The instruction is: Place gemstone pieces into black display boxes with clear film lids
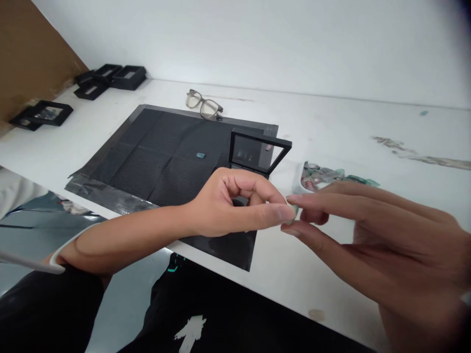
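Note:
Between the fingertips of both my hands is a small green stone point(293, 215), mostly covered by the fingers. My left hand point(235, 208) pinches it with thumb and forefinger from the left. From the right, the thumb and forefinger of my right hand point(368, 235) grip the same stone. Just behind my left hand stands a black display case point(261, 137) with its clear-windowed lid tilted up. A white tray point(297, 184) of green and pinkish stones point(324, 174) sits behind my right hand, which partly hides it. One teal stone point(200, 155) lies on the black mat point(158, 147).
Eyeglasses point(204, 104) rest at the mat's back edge. Several black cases point(128, 77) are stacked at the back left, and another case point(51, 113) holding stones lies nearer. A wall point(257, 44) closes off the back of the white table point(312, 279).

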Available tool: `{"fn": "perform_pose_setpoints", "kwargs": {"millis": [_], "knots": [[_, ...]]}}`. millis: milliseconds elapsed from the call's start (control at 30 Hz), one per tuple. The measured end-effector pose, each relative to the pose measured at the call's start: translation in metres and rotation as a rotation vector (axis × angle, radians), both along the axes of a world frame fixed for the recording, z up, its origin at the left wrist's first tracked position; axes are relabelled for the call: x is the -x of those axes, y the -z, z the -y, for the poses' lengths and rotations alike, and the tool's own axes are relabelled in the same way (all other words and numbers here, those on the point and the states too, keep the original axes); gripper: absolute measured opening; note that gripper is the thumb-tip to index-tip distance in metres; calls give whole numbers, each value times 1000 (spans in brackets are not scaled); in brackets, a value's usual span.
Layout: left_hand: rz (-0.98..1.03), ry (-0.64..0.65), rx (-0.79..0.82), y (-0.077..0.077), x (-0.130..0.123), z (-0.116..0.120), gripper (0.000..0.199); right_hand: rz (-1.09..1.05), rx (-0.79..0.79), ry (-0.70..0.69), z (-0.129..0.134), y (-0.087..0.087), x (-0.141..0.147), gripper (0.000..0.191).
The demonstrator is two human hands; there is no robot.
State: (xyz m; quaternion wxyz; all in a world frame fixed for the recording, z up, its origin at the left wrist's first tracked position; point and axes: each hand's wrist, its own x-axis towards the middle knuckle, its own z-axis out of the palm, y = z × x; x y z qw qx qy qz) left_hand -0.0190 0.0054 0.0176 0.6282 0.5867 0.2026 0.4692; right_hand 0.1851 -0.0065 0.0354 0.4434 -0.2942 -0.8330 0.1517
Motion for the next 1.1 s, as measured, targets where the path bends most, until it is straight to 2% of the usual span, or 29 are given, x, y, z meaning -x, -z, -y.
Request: {"fn": "perform_pose_setpoints", "kwargs": {"millis": [133,300,467,700,867,1100], "knots": [[9,18,33,0,1,0,17,-66,-42,-33,-2,3,2,44],[-4,28,66,0,2,1,15,-66,-88,-25,-1,4,4,42],[-38,83,97,1,4,-1,11,11,-131,68,2,3,3,36],[-55,79,61,2,3,-2,11,218,-339,132,-2,3,2,26],[-57,95,117,2,0,-2,11,267,-362,177,1,3,0,24],[-48,100,130,1,1,-3,12,257,-394,170,-2,6,-1,23]]}}
